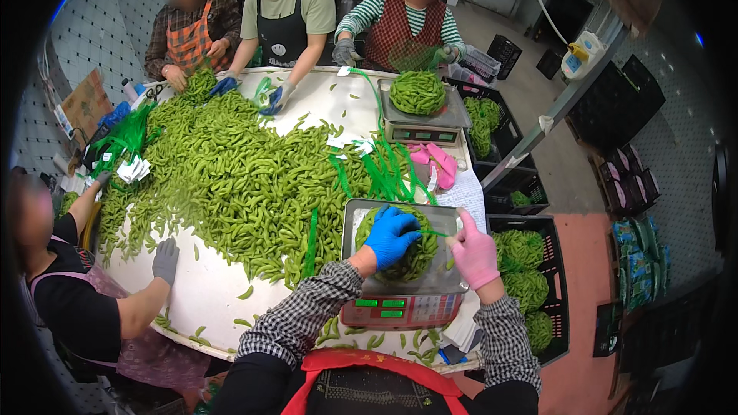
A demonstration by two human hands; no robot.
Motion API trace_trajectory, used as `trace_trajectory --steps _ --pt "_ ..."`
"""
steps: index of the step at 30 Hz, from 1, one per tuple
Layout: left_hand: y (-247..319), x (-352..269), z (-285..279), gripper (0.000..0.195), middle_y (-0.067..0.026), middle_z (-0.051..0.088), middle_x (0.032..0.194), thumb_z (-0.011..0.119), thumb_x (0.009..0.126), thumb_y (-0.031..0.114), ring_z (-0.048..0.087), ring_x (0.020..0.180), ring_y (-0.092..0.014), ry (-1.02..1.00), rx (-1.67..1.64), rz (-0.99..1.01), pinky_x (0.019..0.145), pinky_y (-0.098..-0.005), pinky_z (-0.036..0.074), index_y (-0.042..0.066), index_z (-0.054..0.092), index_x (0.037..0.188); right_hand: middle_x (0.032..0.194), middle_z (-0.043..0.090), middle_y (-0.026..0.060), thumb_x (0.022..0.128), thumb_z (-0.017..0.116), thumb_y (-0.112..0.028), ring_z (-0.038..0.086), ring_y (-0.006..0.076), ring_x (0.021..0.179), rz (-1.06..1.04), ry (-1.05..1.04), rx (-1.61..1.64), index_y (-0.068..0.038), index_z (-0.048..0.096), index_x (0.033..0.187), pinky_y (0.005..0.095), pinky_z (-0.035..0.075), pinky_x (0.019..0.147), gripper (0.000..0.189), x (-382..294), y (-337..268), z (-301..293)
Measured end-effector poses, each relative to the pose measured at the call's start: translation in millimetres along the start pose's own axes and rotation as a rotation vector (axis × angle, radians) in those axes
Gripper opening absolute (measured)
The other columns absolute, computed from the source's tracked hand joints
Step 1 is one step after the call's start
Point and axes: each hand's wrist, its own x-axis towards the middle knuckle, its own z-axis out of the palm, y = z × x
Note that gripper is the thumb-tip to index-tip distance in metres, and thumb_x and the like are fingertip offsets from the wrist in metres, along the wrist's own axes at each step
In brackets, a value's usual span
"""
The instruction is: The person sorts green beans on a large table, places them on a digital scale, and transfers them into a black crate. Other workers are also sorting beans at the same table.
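My left hand (393,237), in a blue glove, presses on a round net bag of green soybean pods (424,259). The bag rests on the steel pan of a red digital scale (450,276), whose display glows green. A thin green strip (433,233), apparently the twisted end of the net, runs taut from the bag to my right hand (475,253). That hand wears a pink glove and pinches the strip between thumb and fingers above the pan's right side. My left hand covers part of the bag.
Loose pods (242,167) heap across the white table (202,282). Green net sleeves (389,176) lie beyond my scale. A second scale (424,118) bears another filled bag (417,93). Black crates (556,288) with filled bags stand right. Co-workers (288,17) work opposite and at left (86,288).
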Motion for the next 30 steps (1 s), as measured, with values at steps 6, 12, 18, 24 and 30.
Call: trace_trajectory --steps 6,12,18,24,30 --pt "0.7 4.2 -1.7 0.014 -0.0121 0.061 0.1 0.068 0.086 0.022 0.056 0.1 -0.031 -0.095 0.2 0.143 0.108 -0.0483 0.029 0.01 0.067 0.094 0.073 0.064 0.0015 0.087 0.058 -0.006 0.051 0.0051 0.055 0.344 -0.468 1.01 -0.004 0.053 0.134 0.0199 0.038 0.048 0.048 -17.9 -7.0 -25.0" --pt "3.1 3.3 -10.0 0.016 -0.0088 0.066 0.093 0.065 0.088 0.028 0.055 0.103 -0.033 -0.182 0.205 0.232 0.111 -0.0567 0.023 0.013 0.07 0.093 0.082 0.069 0.008 0.089 0.056 -0.004 0.059 0.0086 0.061 0.045 -0.06 1.056 0.002 0.047 0.138 0.0221 0.045 0.053 0.05 3.2 -34.1 1.6" --pt "-11.8 3.4 -3.9 0.014 -0.0102 0.064 0.089 0.066 0.087 0.027 0.055 0.098 -0.033 -0.125 0.174 0.135 0.108 -0.0543 0.028 0.013 0.068 0.087 0.088 0.069 0.0158 0.084 0.067 -0.014 0.065 0.0375 0.078 -0.018 -0.007 -0.012 -0.013 0.053 0.135 0.0441 0.053 0.068 0.053 -3.6 -5.9 5.7" --pt "12.5 2.9 0.0 0.011 -0.0094 0.062 0.088 0.067 0.086 0.026 0.055 0.098 -0.033 -0.038 0.388 0.239 0.104 -0.0536 0.031 0.015 0.067 0.086 0.079 0.067 0.0144 0.086 0.067 -0.018 0.064 0.0292 0.07 0.039 -0.193 0.175 -0.008 0.069 0.1 0.036 0.051 0.064 0.018 -40.1 4.5 -10.7" --pt "55.3 -24.4 -17.9 0.027 -0.0143 0.067 0.085 0.064 0.09 0.033 0.062 0.09 -0.035 -0.043 0.498 0.019 0.08 -0.0423 0.049 0.007 0.07 0.092 0.069 0.063 0.0032 0.092 0.065 -0.017 0.058 0.0106 0.062 0.334 -0.271 0.768 -0.002 0.069 0.099 0.0265 0.047 0.058 0.018 -63.2 -25.8 -10.5"
